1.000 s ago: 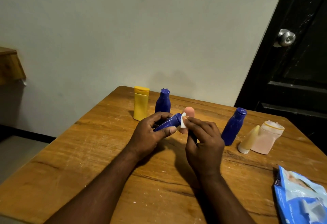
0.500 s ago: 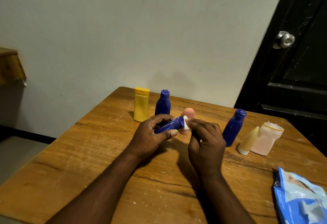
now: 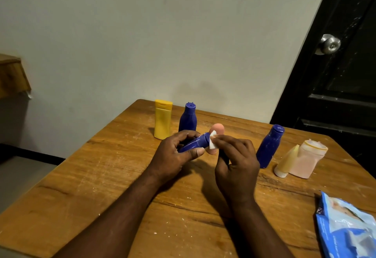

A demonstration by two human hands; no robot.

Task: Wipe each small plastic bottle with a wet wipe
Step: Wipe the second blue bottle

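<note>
My left hand [image 3: 175,153] grips a small dark blue bottle [image 3: 196,144], held on its side above the table with its top end pointing right. My right hand [image 3: 237,162] pinches a folded white wet wipe [image 3: 213,143] against that end of the bottle. Behind the wipe stands a pink bottle [image 3: 217,130], mostly hidden. A yellow bottle [image 3: 162,118] and a blue bottle [image 3: 188,118] stand at the back. Another blue bottle [image 3: 269,146], a cream cone-shaped bottle [image 3: 285,163] and a pale pink bottle [image 3: 307,161] stand on the right.
The wooden table [image 3: 101,176] carries a blue wet-wipe pack [image 3: 345,225] at its front right corner. A grey wall lies behind the table, and a black door with a metal knob [image 3: 329,43] stands to the right.
My right hand has worked the wipe a little around the end of the held blue bottle. Both hands stay in nearly the same place.
</note>
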